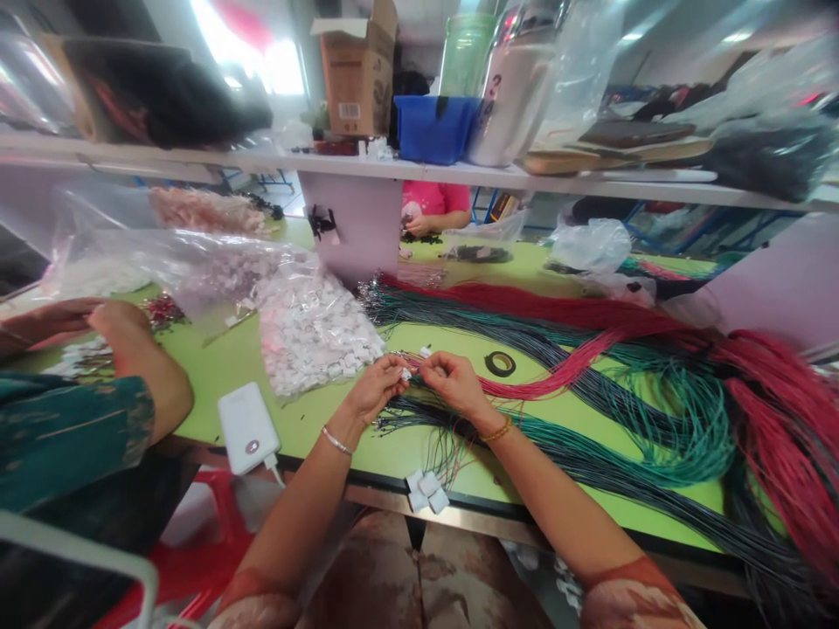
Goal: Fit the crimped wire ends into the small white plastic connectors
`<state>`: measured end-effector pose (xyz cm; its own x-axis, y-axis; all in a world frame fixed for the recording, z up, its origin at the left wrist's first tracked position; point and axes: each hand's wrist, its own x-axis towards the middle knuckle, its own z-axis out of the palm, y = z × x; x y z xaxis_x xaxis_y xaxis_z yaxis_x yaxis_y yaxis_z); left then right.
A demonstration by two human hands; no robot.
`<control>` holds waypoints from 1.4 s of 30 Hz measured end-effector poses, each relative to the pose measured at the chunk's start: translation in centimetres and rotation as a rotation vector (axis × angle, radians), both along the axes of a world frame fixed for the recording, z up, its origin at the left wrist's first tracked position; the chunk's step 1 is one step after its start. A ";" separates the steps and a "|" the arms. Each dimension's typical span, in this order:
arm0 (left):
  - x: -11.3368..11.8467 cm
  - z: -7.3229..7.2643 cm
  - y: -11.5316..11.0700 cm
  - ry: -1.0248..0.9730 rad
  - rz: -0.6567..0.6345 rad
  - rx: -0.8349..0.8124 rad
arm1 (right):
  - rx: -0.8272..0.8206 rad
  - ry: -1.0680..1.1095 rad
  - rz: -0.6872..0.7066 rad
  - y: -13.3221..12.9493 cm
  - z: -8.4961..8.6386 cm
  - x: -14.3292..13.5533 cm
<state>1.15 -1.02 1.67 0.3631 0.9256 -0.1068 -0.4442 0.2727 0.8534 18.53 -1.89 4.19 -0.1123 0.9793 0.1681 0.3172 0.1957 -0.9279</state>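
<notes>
My left hand (378, 387) is closed in a pinch on a small white connector (405, 374) above the green table. Close beside it, the fingertips of my right hand (454, 380) are pinched too, apparently on a thin wire that runs toward the connector. Red wires (524, 387) spread to the right behind my right hand, and dark and green wires (557, 445) pass below it. Wired white connectors (427, 491) hang in a cluster at the table's front edge. A clear bag of white connectors (315, 328) lies just left of my hands.
A roll of black tape (500, 363) lies behind my right hand. A white power bank (247, 428) with a cable sits at the front left. At far left a co-worker's arm (141, 349) rests on the table. A loaded shelf (262, 162) crosses above.
</notes>
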 end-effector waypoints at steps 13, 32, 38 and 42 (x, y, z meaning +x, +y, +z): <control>0.2 -0.1 0.0 -0.059 0.020 0.002 | 0.064 -0.057 -0.047 -0.3 -1.5 -0.2; 1.2 -0.5 -0.1 0.072 0.118 0.017 | 0.117 -0.064 -0.018 0.1 -2.8 -1.2; 1.0 -0.8 0.1 0.026 0.148 -0.014 | 0.099 -0.109 0.049 0.2 -2.6 -0.8; 1.2 -1.1 0.2 0.065 0.123 -0.017 | 0.107 -0.152 0.025 0.4 -2.8 -0.7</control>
